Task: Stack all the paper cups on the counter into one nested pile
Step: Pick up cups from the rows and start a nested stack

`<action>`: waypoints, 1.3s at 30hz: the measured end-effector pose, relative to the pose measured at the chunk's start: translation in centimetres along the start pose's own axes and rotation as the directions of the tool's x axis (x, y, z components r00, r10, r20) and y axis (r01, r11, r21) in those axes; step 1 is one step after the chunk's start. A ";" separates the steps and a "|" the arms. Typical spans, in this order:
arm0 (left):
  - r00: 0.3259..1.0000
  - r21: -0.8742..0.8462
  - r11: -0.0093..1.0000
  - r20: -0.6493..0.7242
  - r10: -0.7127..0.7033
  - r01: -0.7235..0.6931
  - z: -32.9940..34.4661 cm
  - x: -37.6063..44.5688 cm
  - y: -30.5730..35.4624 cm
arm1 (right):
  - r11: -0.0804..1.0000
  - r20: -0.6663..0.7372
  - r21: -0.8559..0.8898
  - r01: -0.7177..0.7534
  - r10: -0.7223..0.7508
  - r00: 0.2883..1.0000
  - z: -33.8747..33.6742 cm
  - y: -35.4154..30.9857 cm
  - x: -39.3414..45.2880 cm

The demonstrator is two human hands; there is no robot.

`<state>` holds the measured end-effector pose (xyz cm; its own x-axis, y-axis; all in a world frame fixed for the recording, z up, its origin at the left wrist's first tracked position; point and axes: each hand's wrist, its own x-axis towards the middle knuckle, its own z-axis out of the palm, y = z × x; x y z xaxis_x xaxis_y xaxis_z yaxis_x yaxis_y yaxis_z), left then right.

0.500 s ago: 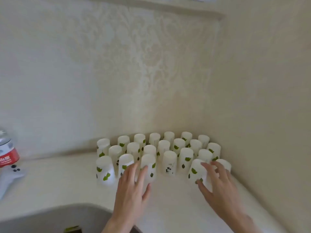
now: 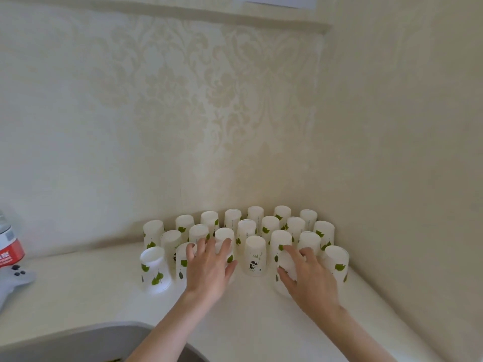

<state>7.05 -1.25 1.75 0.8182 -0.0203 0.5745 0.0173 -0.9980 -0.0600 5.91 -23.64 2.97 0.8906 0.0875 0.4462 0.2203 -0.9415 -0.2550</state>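
Cups (image 2: 254, 257), about twenty-one upturned, stand unstacked; two hands (image 2: 209, 267) touch front ones.

A bottle (image 2: 9, 244) with a red label is standing at the far left edge, well left of both grips. A grey controller (image 2: 13, 280) is lying just below it. A sink (image 2: 78, 340) is sitting below the grips, at the bottom left.

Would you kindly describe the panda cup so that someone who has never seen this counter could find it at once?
Start at the corner where the two walls meet, where upturned paper cups crowd the counter. In the front row, look between the left hand and the right hand. The panda cup stands there untouched, showing a small black-and-white panda where its neighbours show green leaves.
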 end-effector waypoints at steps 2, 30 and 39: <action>1.000 -0.010 1.000 -0.018 0.003 -0.004 0.3 -0.1 -0.3 | 0.996 -0.016 0.062 0.061 -0.060 0.998 -0.7 -1.5 -1.4; 0.925 -0.937 0.245 0.158 -0.345 0.251 -6.9 0.5 -1.8 | 0.909 -0.103 0.265 -0.321 0.358 0.928 -3.4 6.4 0.4; 0.959 -0.964 0.073 0.261 0.111 0.254 -9.4 -1.9 1.3 | 0.735 0.124 0.484 -0.475 0.479 0.869 -0.4 8.7 1.9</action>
<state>0.13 -3.10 8.27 0.9365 -0.1153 0.3311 -0.3450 -0.1345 0.9289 9.37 -31.78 1.97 0.9288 -0.3349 0.1588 -0.0685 -0.5760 -0.8146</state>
